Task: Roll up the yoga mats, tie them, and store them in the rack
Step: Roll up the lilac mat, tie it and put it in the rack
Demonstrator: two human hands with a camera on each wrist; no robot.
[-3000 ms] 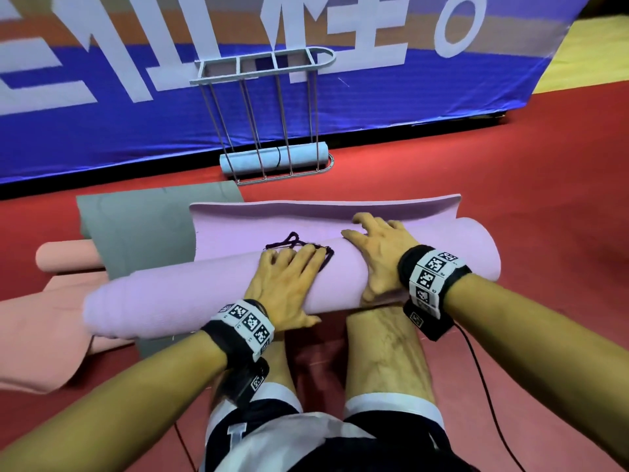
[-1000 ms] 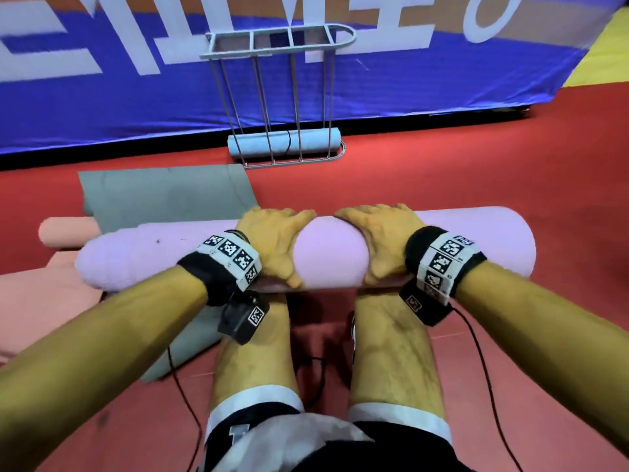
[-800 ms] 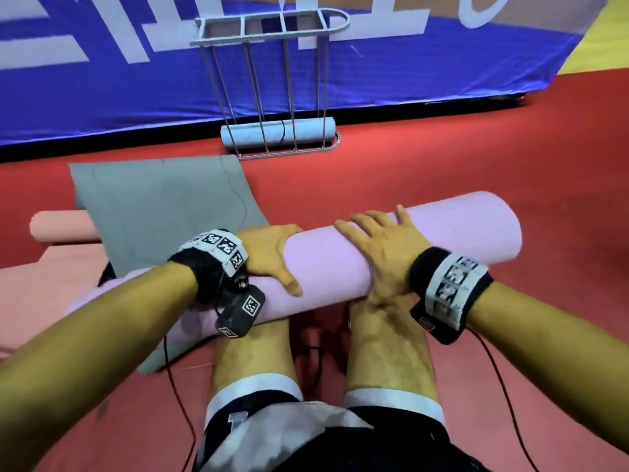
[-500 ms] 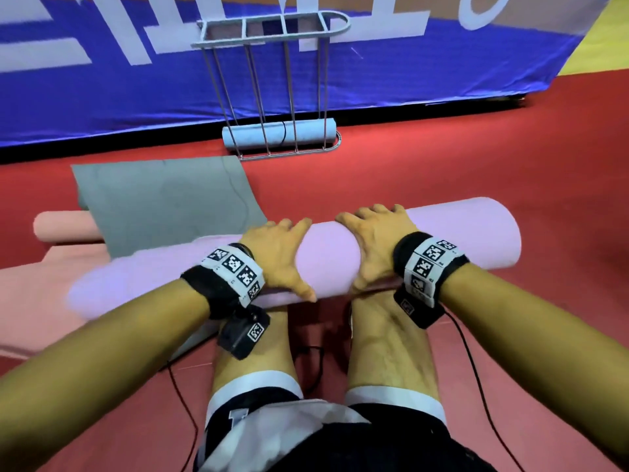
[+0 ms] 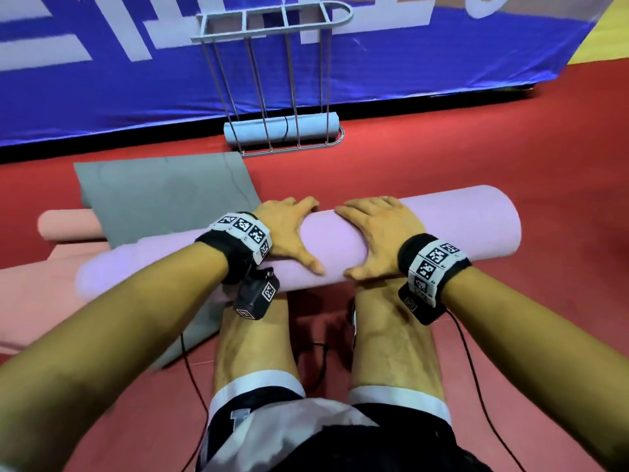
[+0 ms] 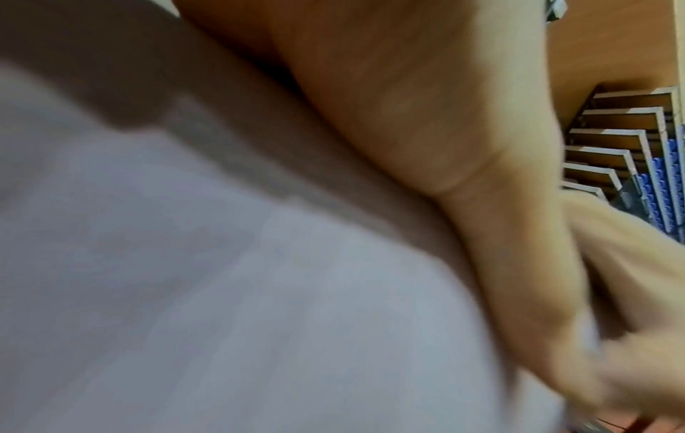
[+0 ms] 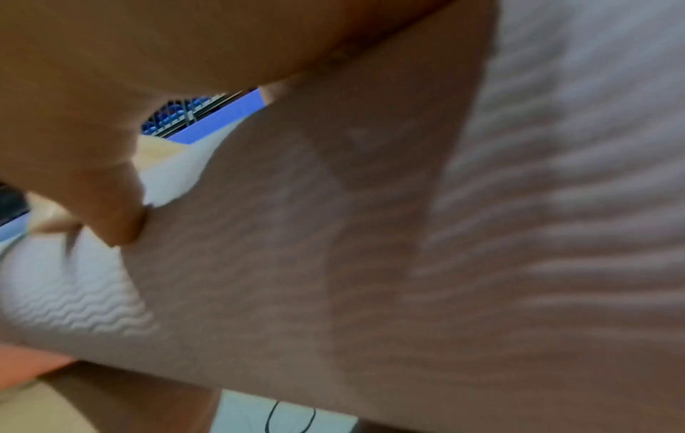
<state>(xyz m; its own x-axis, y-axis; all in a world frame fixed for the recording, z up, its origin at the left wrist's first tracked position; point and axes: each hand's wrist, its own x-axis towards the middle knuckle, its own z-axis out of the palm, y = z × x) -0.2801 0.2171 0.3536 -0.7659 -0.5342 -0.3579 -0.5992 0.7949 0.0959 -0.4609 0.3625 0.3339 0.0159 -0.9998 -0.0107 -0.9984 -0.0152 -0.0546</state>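
A lilac yoga mat [image 5: 442, 226], fully rolled, lies across my shins, its right end a little farther off than its left. My left hand [image 5: 289, 233] and right hand [image 5: 377, 236] hold its middle side by side, fingers draped over the far side and thumbs down the near side. The left wrist view shows the mat's surface [image 6: 185, 263] under my palm. In the right wrist view my thumb [image 7: 118, 216] presses the ribbed mat [image 7: 519, 205]. No tie string shows. The grey wire rack [image 5: 272, 35] stands ahead against the blue banner.
A light blue rolled mat [image 5: 282, 131] lies at the bottom of the rack. A grey mat [image 5: 163, 192] lies flat on the red floor to the left. Partly under it is a salmon mat [image 5: 64, 226], one end rolled. Black cables [image 5: 476, 369] trail by my legs.
The mat's loose flap has been rolled in and the black string is out of sight. Over the last second the roll came towards me onto my shins, and both hands shifted their hold round its middle.
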